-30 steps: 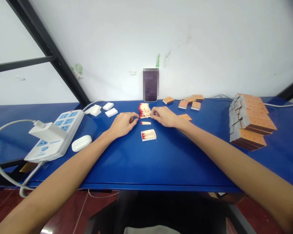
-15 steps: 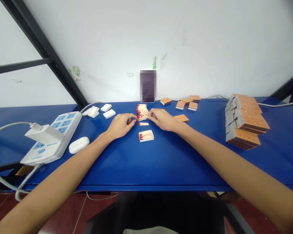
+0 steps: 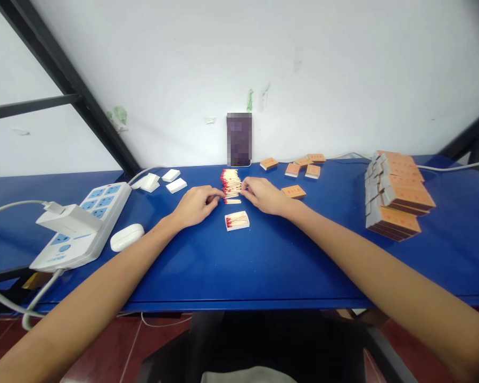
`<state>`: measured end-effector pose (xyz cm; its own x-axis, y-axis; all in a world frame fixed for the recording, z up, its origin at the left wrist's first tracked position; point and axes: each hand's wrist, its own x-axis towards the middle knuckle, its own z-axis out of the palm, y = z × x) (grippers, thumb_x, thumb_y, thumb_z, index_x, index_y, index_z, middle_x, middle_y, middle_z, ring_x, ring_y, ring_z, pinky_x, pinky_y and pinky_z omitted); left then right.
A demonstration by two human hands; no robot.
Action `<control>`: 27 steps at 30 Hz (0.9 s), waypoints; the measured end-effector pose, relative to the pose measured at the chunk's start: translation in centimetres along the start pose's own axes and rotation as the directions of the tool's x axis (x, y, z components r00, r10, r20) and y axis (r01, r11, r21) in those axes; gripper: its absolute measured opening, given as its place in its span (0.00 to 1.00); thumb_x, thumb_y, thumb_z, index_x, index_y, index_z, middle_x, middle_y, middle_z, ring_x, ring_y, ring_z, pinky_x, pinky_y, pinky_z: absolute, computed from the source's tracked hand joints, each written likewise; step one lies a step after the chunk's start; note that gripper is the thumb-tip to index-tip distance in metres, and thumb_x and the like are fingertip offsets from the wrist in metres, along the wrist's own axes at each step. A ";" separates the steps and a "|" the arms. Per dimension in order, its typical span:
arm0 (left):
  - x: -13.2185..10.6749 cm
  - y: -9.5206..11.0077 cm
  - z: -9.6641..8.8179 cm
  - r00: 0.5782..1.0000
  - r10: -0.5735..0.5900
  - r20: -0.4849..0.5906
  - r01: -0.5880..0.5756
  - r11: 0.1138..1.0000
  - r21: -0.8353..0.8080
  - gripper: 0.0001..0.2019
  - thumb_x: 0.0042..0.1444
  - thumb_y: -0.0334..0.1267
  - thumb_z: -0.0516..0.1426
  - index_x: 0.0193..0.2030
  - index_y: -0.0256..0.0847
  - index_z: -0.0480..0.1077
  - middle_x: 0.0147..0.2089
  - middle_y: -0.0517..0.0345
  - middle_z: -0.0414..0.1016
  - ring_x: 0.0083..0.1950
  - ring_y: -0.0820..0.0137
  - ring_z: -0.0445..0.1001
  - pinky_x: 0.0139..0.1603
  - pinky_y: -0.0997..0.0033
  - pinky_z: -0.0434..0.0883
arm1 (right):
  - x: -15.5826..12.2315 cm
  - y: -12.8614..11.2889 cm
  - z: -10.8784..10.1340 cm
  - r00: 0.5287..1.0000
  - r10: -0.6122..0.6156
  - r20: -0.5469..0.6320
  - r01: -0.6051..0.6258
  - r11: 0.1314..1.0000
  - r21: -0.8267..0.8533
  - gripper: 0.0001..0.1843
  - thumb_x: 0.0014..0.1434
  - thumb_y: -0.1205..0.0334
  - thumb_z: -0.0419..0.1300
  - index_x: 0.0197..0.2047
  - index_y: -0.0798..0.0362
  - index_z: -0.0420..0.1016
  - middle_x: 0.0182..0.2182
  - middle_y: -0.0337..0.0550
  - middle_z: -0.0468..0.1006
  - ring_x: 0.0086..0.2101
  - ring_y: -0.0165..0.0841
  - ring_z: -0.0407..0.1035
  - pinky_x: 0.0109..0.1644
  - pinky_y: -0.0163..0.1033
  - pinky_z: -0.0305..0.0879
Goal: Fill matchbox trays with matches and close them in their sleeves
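Note:
A pile of red-headed matches point(image 3: 232, 183) lies on the blue table, heads to the left. My left hand point(image 3: 197, 206) is at the head side, its index finger stretched out to the lower matches and its thumb tucked below, apart from the fingertip. On the other side my right hand point(image 3: 261, 196) has its bent fingers close together at the bare stick ends; what they hold, if anything, is hidden. Nearer to me sits a white matchbox tray point(image 3: 237, 221) partly filled with matches, touched by neither hand.
White box trays point(image 3: 176, 185) lie at the left, near a power strip point(image 3: 99, 213) and a white oval case point(image 3: 127, 237). Orange matchboxes point(image 3: 293, 192) are scattered right of the pile. A stack of matchboxes point(image 3: 403, 186) stands far right. A phone-like device point(image 3: 239, 139) leans on the wall.
The lowest matches, which lay a little apart, are now closer to the pile. Both hands stay beside it with small finger movements. The whole view has shifted slightly.

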<state>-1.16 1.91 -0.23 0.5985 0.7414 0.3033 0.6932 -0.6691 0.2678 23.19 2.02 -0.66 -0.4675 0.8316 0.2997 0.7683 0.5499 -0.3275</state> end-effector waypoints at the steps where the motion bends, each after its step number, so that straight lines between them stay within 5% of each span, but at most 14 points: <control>1: 0.0 0.0 0.0 1.000 0.000 -0.002 0.000 1.000 -0.001 0.16 0.63 0.38 0.50 0.49 0.42 0.78 0.35 0.57 0.75 0.32 0.70 0.69 0.35 0.69 0.63 | 0.0 -0.1 0.0 1.000 0.009 -0.002 -0.009 1.000 0.000 0.07 0.68 0.62 0.53 0.41 0.54 0.70 0.37 0.47 0.77 0.37 0.35 0.68 0.40 0.38 0.57; 22: 0.0 0.5 -0.2 0.998 0.044 0.034 -0.043 0.999 -0.030 0.14 0.61 0.35 0.52 0.48 0.41 0.78 0.32 0.59 0.73 0.30 0.72 0.68 0.33 0.71 0.62 | 0.1 -0.3 0.1 0.998 0.049 -0.026 -0.048 0.999 0.025 0.05 0.66 0.64 0.55 0.39 0.55 0.71 0.34 0.44 0.77 0.33 0.33 0.66 0.36 0.36 0.55; 27: -0.2 0.7 -0.1 0.997 0.062 0.038 -0.059 0.996 -0.069 0.14 0.61 0.35 0.52 0.46 0.41 0.78 0.32 0.59 0.73 0.29 0.73 0.67 0.34 0.71 0.62 | -0.2 -0.3 0.1 0.999 -0.029 -0.043 0.032 0.997 0.072 0.05 0.65 0.66 0.54 0.40 0.53 0.71 0.32 0.40 0.74 0.29 0.30 0.62 0.34 0.35 0.52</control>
<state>-0.89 1.29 0.00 0.6551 0.7001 0.2841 0.6273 -0.7136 0.3120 22.99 1.68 -0.69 -0.4700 0.8113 0.3477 0.7195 0.5803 -0.3814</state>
